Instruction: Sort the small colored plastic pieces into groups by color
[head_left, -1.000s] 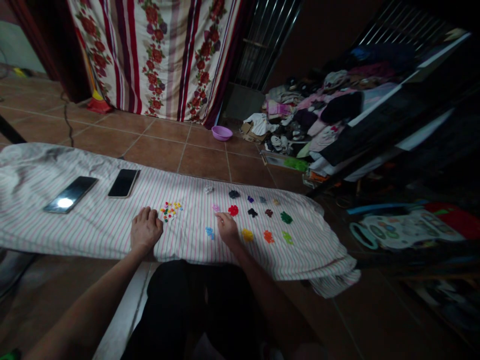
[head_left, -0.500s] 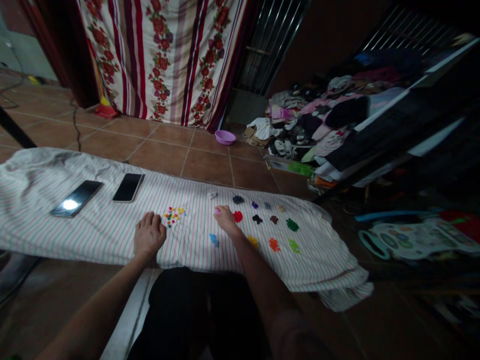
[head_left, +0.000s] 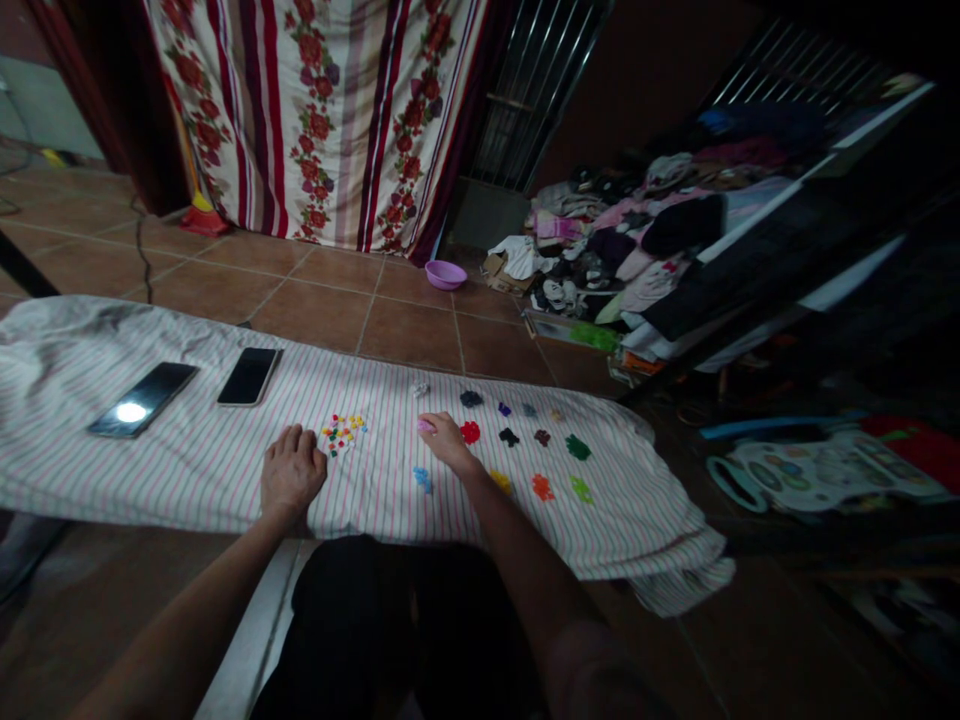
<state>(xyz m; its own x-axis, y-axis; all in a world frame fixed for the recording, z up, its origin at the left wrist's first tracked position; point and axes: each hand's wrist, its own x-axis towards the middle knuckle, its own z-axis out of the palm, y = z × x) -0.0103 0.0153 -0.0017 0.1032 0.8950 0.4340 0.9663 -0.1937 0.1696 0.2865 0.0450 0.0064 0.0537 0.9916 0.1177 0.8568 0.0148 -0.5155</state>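
My left hand [head_left: 292,468] lies palm down on the striped cloth, fingers stretched out, just left of a scatter of small mixed-colour pieces [head_left: 344,434]. At the middle of the cloth, my right hand [head_left: 445,440] has its fingertips drawn together over small pink pieces [head_left: 425,426]. Whether a piece is between those fingers is too small to tell. Close by are a light blue pile [head_left: 422,479], a red pile [head_left: 470,432], a white pile [head_left: 420,390] and a yellow pile [head_left: 500,483], the last partly behind my right forearm.
Further right sit black [head_left: 509,437], brown [head_left: 541,437], dark green [head_left: 577,446], orange [head_left: 543,487] and lime green [head_left: 581,489] piles. Two phones [head_left: 250,377] lie at the left. Beyond the cloth are a purple basin [head_left: 446,275] and heaped clothes [head_left: 622,235].
The whole view has shifted slightly, moving things a little leftward. Both hands keep nearly the same places on the cloth, the right still at the pink pieces.
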